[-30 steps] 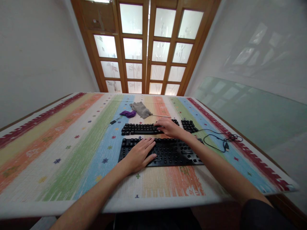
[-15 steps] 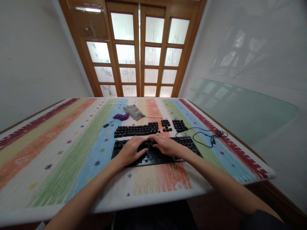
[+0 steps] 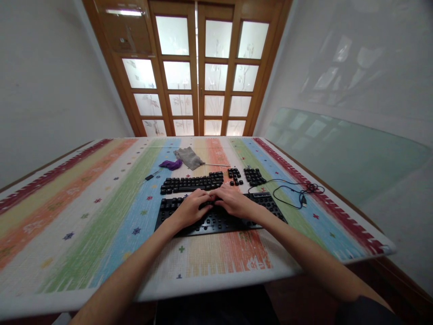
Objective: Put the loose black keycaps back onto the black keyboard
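Observation:
A black keyboard (image 3: pixel 223 223) lies in front of me with many of its keycaps off; keycaps remain along its upper left. My left hand (image 3: pixel 192 208) is over the left-middle part of it, fingers bent and closed toward the upper rows. Alongside, my right hand (image 3: pixel 233 201) reaches in from the right with its fingers pinched. The fingertips of both hands meet near the top edge; whatever lies between them is hidden. Just behind the keyboard, loose black keycaps (image 3: pixel 192 184) stand in rows, with smaller keycap groups (image 3: pixel 253 177) to the right.
The keyboard's cable (image 3: pixel 287 194) loops to the right, ending in a USB plug (image 3: pixel 303 201). Farther back lie a grey cloth (image 3: pixel 190 158), a purple cloth (image 3: pixel 171 165), a thin rod (image 3: pixel 218 165) and a small black-ended tool (image 3: pixel 149 177). A striped cloth (image 3: pixel 111 216) covers the table.
My left hand has shifted slightly right, bringing its fingertips against those of my right hand. The keyboard and loose keycaps stay in place.

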A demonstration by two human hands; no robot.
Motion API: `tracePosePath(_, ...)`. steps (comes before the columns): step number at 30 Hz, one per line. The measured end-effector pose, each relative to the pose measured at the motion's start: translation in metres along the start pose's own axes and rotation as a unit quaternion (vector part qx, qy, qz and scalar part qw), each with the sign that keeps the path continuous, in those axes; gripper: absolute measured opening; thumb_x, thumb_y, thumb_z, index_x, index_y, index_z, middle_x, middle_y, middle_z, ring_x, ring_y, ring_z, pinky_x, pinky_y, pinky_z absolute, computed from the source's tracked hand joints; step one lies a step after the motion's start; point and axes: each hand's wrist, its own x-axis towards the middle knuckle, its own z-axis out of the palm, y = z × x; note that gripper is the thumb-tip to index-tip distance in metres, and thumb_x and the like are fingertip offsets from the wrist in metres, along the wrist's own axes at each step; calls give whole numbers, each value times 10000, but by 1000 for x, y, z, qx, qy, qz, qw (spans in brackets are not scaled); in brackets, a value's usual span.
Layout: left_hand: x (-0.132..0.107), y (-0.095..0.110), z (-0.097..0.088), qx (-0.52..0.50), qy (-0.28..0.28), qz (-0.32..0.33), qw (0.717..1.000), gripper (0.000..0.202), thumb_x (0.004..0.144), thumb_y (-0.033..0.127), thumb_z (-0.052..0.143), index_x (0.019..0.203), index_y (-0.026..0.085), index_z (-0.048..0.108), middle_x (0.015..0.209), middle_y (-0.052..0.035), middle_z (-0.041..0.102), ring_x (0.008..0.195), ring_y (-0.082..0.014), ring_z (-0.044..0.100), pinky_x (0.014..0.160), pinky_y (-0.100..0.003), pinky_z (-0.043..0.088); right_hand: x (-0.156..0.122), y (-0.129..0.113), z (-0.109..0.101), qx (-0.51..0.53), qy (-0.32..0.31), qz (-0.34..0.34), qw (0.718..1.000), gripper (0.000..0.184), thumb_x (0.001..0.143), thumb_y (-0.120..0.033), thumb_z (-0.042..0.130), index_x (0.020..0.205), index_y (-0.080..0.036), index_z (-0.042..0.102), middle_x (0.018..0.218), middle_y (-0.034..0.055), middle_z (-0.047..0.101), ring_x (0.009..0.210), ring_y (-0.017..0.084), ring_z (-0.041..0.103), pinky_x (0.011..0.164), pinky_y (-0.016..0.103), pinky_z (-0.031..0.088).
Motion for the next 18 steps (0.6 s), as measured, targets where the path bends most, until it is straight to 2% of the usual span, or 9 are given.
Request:
tracePosePath(4, -2, -1, 4, 2, 8, 4, 1000, 140, 895, 139, 611, 997, 199, 686, 1015, -61, 699, 967, -218, 609, 883, -392, 527, 0, 6, 1, 10, 30, -4, 999, 249, 924, -99, 577, 1156, -184, 607, 1044, 98, 687, 963, 228, 608, 873, 390, 494)
tracePosePath(7, -2, -1, 6, 8, 9, 4, 1000, 143, 891, 133, 609, 998, 189, 687, 958, -58, 709, 932, -220, 603, 868, -396, 524, 0, 10, 3, 44, 69, 22, 996, 269, 922, -103, 587, 1185, -161, 604, 982, 91, 693, 920, 213, 627, 847, 369, 506)
tracePosePath(11, -1, -3, 8, 6, 17, 5, 1000, 135, 911, 165, 616, 1021, 189, 692, 917, -53, 716, 916, -221, 580, 841, -394, 524, -2, 13, 9, 70, 87, 30, 993, 231, 929, -155, 612, 1158, -172, 633, 956, 78, 695, 877, 199, 635, 820, 359, 516)
tracePosePath(15, -2, -2, 9, 12, 51, 15, 998, 104, 934, 174, 600, 918, 188, 702, 955, -69, 704, 936, -220, 559, 841, -395, 525, -7, 12, 18, 80, 86, -11, 993, 91, 947, -192, 606, 983, -179, 689, 936, 74, 682, 883, 193, 627, 805, 346, 525)
tracePosePath(18, -2, -2, 8, 5, 58, 17, 998, 88, 931, 172, 612, 895, 178, 692, 935, -67, 700, 913, -214, 556, 823, -387, 530, -11, 12, 23, 72, 83, -36, 993, 139, 950, -213, 610, 844, -170, 688, 890, 74, 667, 843, 188, 624, 762, 328, 536)
